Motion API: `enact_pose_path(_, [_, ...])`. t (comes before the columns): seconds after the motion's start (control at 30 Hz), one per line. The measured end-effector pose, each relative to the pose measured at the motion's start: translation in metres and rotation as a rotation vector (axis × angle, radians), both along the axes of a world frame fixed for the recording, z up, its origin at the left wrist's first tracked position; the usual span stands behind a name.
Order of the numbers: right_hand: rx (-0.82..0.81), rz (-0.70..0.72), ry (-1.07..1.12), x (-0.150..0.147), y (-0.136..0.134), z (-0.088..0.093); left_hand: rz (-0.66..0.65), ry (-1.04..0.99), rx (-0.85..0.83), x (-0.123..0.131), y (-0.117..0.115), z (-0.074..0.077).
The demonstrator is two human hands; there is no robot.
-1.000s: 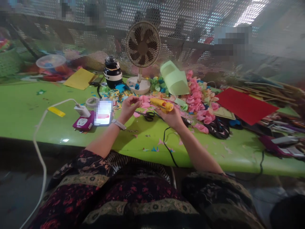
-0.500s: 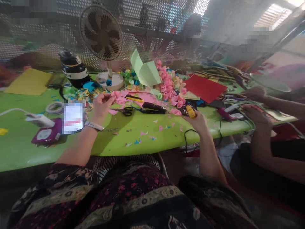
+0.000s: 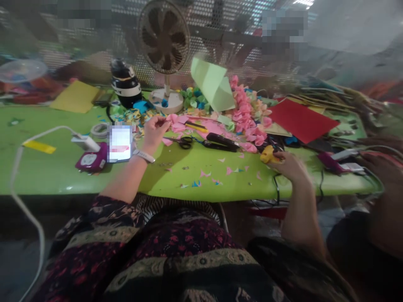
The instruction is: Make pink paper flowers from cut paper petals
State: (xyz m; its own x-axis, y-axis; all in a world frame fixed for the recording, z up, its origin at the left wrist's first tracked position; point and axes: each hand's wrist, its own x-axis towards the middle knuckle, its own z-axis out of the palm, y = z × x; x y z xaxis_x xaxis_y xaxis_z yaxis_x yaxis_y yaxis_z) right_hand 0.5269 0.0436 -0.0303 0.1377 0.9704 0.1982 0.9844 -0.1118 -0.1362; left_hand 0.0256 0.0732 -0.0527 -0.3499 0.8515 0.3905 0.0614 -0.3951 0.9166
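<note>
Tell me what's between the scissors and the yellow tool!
In the head view, a black stapler and pink paper lie between the scissors and yellow tool.

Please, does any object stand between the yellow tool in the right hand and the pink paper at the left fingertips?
Between the yellow tool and that pink paper, the black stapler and the cutter lie low on the green table; nothing visible rises as a barrier.

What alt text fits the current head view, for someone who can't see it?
Left hand holds pink paper; right hand grips a yellow tool at a green table. Between them lie scissors and paper scraps; a fan stands behind.
</note>
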Motion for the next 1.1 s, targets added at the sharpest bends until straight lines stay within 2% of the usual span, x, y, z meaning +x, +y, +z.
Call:
enact_pose_path(0.07, [0.0, 0.02, -0.068, -0.018, -0.003, 0.016, 0.005, 0.011, 0.016, -0.003, 0.003, -0.002])
enact_pose_path(0.1, [0.043, 0.08, -0.051, -0.032, -0.003, 0.025, 0.014, 0.011, 0.027, -0.005, 0.005, -0.002])
enact_pose_path(0.23, [0.115, 0.398, 0.237, -0.117, 0.005, 0.05, 0.054, -0.027, 0.043, -0.012, 0.007, 0.0])
enact_pose_path(0.3, [0.099, 0.571, 0.371, -0.17, 0.014, 0.053, 0.076, -0.032, 0.049, -0.015, 0.007, 0.001])
enact_pose_path(0.4, [-0.032, 0.852, 0.328, -0.244, 0.033, 0.048, 0.085, -0.029, 0.059, -0.016, 0.007, 0.002])
enact_pose_path(0.5, [-0.146, 0.933, 0.209, -0.289, 0.054, 0.041, 0.08, -0.035, 0.065, -0.015, 0.006, 0.002])
enact_pose_path(0.67, [-0.046, 0.894, 0.177, -0.306, 0.084, 0.038, 0.083, -0.074, 0.07, -0.012, 0.004, 0.005])
enact_pose_path(0.73, [-0.077, 0.882, 0.14, -0.311, 0.088, 0.035, 0.084, -0.078, 0.063, -0.01, 0.003, 0.005])
enact_pose_path(0.93, [-0.204, 0.849, -0.042, -0.34, 0.076, 0.02, 0.076, -0.066, 0.044, -0.009, 0.006, 0.001])
enact_pose_path(1.1, [-0.261, 0.811, -0.123, -0.349, 0.066, 0.02, 0.078, -0.015, 0.033, -0.007, 0.002, 0.001])
